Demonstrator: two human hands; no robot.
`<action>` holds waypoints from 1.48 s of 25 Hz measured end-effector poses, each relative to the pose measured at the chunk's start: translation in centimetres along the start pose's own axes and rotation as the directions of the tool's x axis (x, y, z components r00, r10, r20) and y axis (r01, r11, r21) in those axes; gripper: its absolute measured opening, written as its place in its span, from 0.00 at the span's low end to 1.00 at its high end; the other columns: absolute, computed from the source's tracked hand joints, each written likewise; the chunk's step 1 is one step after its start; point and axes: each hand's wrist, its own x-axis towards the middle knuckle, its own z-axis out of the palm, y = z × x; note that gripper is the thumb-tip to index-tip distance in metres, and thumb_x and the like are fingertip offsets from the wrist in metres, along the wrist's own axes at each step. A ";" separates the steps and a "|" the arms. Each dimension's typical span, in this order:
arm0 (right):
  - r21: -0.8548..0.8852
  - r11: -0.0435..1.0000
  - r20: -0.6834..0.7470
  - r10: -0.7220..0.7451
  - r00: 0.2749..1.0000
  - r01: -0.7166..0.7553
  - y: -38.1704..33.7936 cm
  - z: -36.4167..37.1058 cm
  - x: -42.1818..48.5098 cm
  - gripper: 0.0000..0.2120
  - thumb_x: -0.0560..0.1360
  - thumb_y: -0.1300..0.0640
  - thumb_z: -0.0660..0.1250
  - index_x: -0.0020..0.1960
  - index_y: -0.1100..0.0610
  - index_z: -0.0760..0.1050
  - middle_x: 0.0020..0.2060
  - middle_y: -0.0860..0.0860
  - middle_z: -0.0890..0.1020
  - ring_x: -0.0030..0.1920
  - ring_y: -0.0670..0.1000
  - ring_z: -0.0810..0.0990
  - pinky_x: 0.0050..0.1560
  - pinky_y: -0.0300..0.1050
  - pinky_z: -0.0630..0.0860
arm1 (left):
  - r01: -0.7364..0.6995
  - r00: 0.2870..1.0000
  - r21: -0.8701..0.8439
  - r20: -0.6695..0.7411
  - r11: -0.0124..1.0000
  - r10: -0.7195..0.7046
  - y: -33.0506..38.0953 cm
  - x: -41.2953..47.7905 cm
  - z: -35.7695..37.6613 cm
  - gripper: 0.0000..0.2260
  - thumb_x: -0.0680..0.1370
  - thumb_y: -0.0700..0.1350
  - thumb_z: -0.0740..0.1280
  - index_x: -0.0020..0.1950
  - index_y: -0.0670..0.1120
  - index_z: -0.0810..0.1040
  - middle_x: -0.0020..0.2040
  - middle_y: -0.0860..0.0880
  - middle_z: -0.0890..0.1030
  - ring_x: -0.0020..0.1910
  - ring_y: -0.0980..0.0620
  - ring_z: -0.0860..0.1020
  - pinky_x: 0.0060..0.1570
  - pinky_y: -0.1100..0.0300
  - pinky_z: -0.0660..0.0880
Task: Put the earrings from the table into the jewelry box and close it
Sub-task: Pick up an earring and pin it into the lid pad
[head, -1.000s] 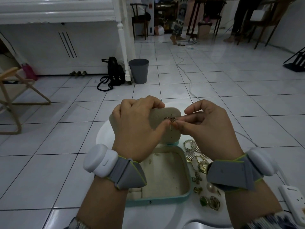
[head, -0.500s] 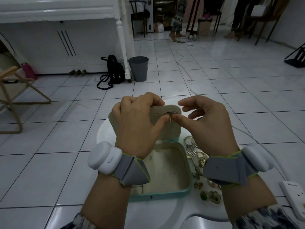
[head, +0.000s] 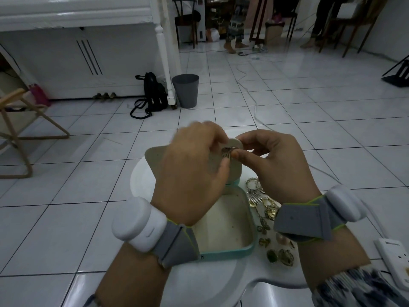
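since half a second back the left hand [head: 190, 173] has slid a little to the right across the raised lid [head: 155, 156], so the lid's far left corner now shows bare, and its fingertips are smeared with motion at the lid's far edge

left hand grips the lid, fingers curled over the far edge and thumb lying on the beige lining that faces the person. right hand [head: 276, 165] pinches a small metal earring [head: 228, 151] between thumb and forefinger, pressed to the lining near the lid's far right corner, just beside the left thumb; whether its post is through the lining cannot be told

the teal jewelry box [head: 228, 251] stands open on the white round table [head: 141, 180], lid upright at its far side, beige tray partly hidden under the left wrist. the loose earrings [head: 265, 209] lie on the table just right of the box, in a row running from far to near, partly covered by the right wrist. both wrists wear grey straps with white pods

a white power strip [head: 394, 255] sits at the near right edge. on the tiled floor far off stand a grey bin [head: 186, 90] and, touching its left, a black backpack [head: 153, 93]
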 end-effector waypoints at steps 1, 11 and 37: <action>0.010 1.000 -0.003 0.003 1.000 -0.003 0.0 0.0 0.0 0.08 0.69 0.59 0.72 0.40 0.46 0.80 0.33 0.41 0.82 0.32 0.42 0.75 0.33 0.27 0.70 | -0.040 0.989 -0.040 0.144 0.998 0.045 0.2 -0.2 -0.2 0.06 0.69 0.43 0.70 0.45 0.48 0.78 0.40 0.53 0.78 0.38 0.61 0.71 0.40 0.65 0.69; 0.018 0.999 0.019 0.027 0.999 -0.027 0.0 -0.2 -0.1 0.08 0.69 0.58 0.72 0.39 0.44 0.79 0.34 0.41 0.82 0.30 0.39 0.73 0.33 0.27 0.69 | 0.063 0.734 0.595 0.517 0.801 -0.441 -1.4 -1.6 0.3 0.07 0.75 0.49 0.64 0.46 0.49 0.80 0.45 0.49 0.81 0.44 0.47 0.79 0.39 0.59 0.68; -0.115 0.971 0.235 -0.177 0.956 0.208 1.4 -2.3 -2.9 0.02 0.66 0.52 0.73 0.38 0.46 0.83 0.35 0.44 0.84 0.35 0.49 0.78 0.32 0.28 0.68 | 0.321 0.795 -0.179 0.584 0.930 -0.162 -0.4 2.2 -3.2 0.02 0.70 0.43 0.74 0.39 0.50 0.85 0.32 0.52 0.81 0.24 0.65 0.72 0.25 0.77 0.64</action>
